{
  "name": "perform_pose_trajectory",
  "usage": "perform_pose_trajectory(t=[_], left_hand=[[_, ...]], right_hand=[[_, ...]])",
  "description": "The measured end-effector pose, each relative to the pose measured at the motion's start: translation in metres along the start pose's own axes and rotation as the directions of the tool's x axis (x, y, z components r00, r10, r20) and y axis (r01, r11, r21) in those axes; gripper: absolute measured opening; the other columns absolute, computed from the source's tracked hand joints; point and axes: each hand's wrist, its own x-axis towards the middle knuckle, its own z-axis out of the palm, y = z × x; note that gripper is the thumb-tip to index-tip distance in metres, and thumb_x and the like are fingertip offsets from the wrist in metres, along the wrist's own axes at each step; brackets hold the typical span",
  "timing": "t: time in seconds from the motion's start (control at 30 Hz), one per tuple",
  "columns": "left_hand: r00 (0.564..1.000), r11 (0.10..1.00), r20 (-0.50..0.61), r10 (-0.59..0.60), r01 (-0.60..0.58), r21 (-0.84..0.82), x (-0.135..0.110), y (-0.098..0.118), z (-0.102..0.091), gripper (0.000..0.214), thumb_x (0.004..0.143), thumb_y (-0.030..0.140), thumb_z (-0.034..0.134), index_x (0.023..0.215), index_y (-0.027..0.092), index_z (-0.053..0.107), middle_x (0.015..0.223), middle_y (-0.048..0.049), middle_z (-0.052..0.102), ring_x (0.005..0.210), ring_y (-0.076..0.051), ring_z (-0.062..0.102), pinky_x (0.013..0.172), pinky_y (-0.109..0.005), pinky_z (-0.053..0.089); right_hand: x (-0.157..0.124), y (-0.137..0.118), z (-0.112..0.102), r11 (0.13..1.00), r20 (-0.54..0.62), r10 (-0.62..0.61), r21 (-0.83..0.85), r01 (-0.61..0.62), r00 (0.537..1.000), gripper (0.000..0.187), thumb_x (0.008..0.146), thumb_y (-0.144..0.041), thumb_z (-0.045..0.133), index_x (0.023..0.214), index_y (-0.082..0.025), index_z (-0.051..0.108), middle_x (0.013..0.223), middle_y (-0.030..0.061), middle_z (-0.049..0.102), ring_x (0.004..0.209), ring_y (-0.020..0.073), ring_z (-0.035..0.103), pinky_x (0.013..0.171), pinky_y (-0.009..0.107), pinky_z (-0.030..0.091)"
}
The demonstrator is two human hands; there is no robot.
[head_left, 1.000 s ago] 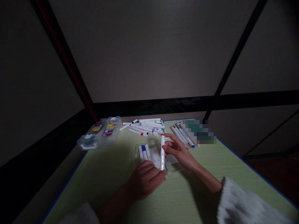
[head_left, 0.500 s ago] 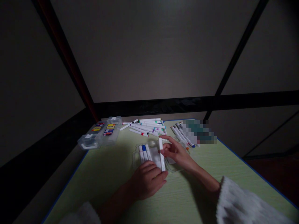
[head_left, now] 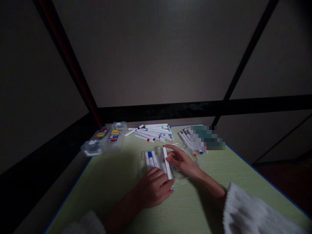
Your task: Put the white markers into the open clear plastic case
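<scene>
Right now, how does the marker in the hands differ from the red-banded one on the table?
The held marker is tilted up between the left hand and right hand; the red-banded marker lies on the table, untouched.
The held marker's visible part looks plain white; the red-banded marker has red near its right end.
The held marker is nearer the camera than the red-banded marker.
Both have slim white barrels.
</scene>
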Motion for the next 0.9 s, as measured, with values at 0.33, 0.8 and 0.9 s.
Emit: perform_pose_trajectory(t=[0.33,0.8,0.9], left_hand=[[0.999,0.999,-0.025,0.035,-0.034,0.023,-0.002,0.002,0.002,0.018,0.076,0.026,0.051,0.089,0.015,0.056,0.061,0.0013,0.056,0.057,-0.011,0.049,0.057,-0.027,0.035],[0.988,0.992,-0.085,-0.127,0.126,-0.019,-0.01,0.0,-0.002,0.015,0.075,0.023,0.053,0.085,0.015,0.058,0.058,0.001,0.058,0.055,-0.011,0.052,0.056,-0.026,0.039],[0.98,0.982,-0.076,-0.183,0.18,-0.051,-0.01,0.0,-0.001,0.014,0.075,0.024,0.053,0.084,0.016,0.059,0.058,0.0009,0.058,0.055,-0.011,0.052,0.057,-0.026,0.04]], right_hand=[[0.0,0.002,-0.002,0.966,-0.062,-0.07,-0.254,0.052,0.996,0.029,0.079,-0.023,0.045,0.108,-0.018,0.05,0.082,0.0012,0.053,0.076,0.0155,0.048,0.07,0.028,0.037],[0.029,0.011,-0.001,0.898,-0.065,-0.192,-0.414,0.149,0.979,0.022,0.078,-0.018,0.045,0.093,-0.017,0.06,0.09,0.0052,0.056,0.088,0.0185,0.05,0.082,0.034,0.035],[0.034,0.015,0.004,0.886,-0.072,-0.2,-0.438,0.149,0.977,0.022,0.078,-0.017,0.044,0.092,-0.017,0.061,0.087,0.0052,0.055,0.085,0.0185,0.05,0.08,0.034,0.037]])
